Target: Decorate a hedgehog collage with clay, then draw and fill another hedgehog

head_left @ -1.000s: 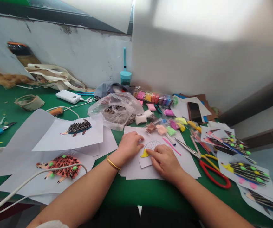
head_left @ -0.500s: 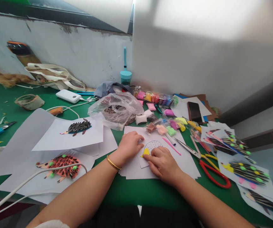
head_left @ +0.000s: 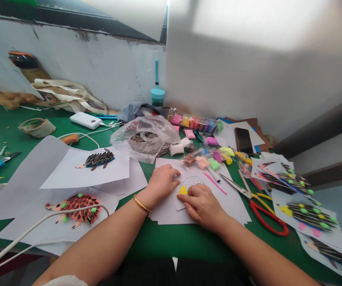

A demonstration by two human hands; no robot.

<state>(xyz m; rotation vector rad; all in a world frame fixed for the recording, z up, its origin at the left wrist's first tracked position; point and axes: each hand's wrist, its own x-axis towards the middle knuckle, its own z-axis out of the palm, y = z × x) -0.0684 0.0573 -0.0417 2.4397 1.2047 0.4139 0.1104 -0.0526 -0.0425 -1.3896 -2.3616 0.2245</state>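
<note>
A small paper card (head_left: 181, 204) with a printed, patterned hedgehog outline (head_left: 192, 181) lies on a stack of white sheets (head_left: 165, 214). Yellow modelling clay (head_left: 183, 190) covers the pointed head end of the outline. My right hand (head_left: 203, 202) presses an index fingertip on the clay's lower tip; its thumb is apart and the other fingers are bent. My left hand (head_left: 163, 180) rests on the sheets at the card's left, thumb and index finger apart, holding nothing visible. A pink modelling tool (head_left: 215, 183) lies right of the card.
Red-handled scissors (head_left: 267, 218) lie at the right beside finished hedgehog pictures (head_left: 310, 216). Behind the sheets are clay packets (head_left: 202, 162) and a plastic bag of striped seeds (head_left: 147, 139). More hedgehog pictures (head_left: 78, 208) lie left, crossed by a white cable (head_left: 33, 230).
My right index fingertip has shifted very slightly left and down along the yellow clay, showing a little more of it. My left hand stays in place.
</note>
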